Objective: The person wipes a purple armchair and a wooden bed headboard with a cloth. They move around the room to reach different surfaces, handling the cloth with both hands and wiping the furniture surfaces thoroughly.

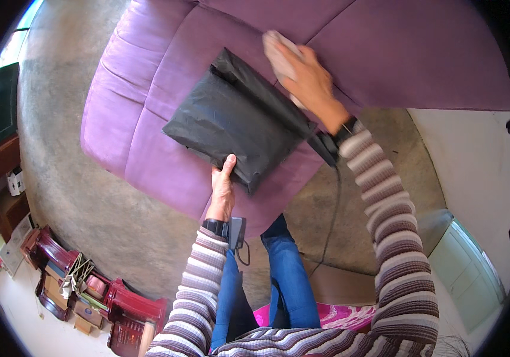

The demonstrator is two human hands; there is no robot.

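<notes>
A black plastic mailing bag (241, 118) lies aslant over purple upholstery, its far side folded into a long crease. My left hand (223, 180) grips the near edge of this bag, thumb on top and the other fingers hidden beneath. Beyond the bag's right corner, my right hand (310, 82) is closed around a pale pinkish, cloth-like item (281, 56). Motion blur hides its exact kind. That hand is over the purple cushion; I cannot tell whether the item touches it.
The purple padded seat (125, 111) fills the space before me. A dark cable (337, 201) hangs from the box at my right wrist. Red wooden furniture (136, 299) with cardboard boxes (87, 312) stands at lower left. A pale green door (466, 272) is at right.
</notes>
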